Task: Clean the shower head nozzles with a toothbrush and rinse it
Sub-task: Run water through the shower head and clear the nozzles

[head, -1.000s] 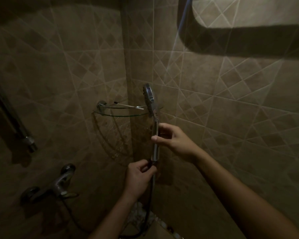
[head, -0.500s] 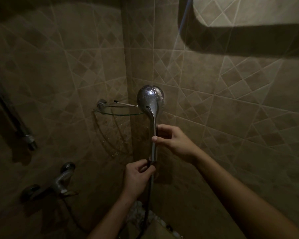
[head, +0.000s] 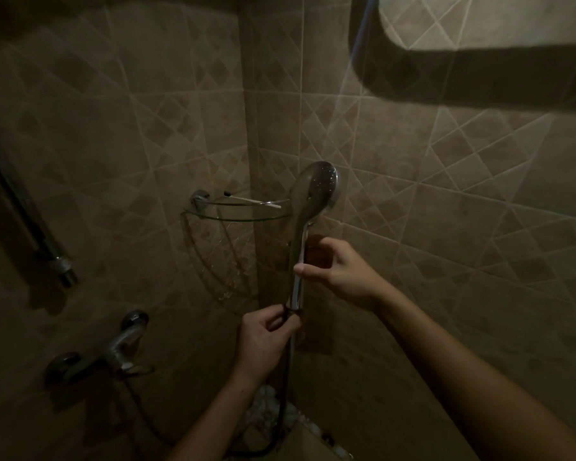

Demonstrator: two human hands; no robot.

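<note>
I see the shower head [head: 316, 191] held upright just above both hands, in front of the tiled corner. It is an oval chrome piece on a slim chrome handle. It is turned partly edge-on, with its rim to the right, and small pale specks show on its surface; the light is too dim to tell nozzles from drops. My right hand [head: 341, 274] pinches the middle of the handle between thumb and fingertips. My left hand [head: 263, 341], lower down, grips the foot of the handle where the dark hose [head: 286, 387] joins it and hangs below. Above the left hand, left of the head, the toothbrush [head: 251, 201] lies on a glass corner shelf [head: 213, 215].
</note>
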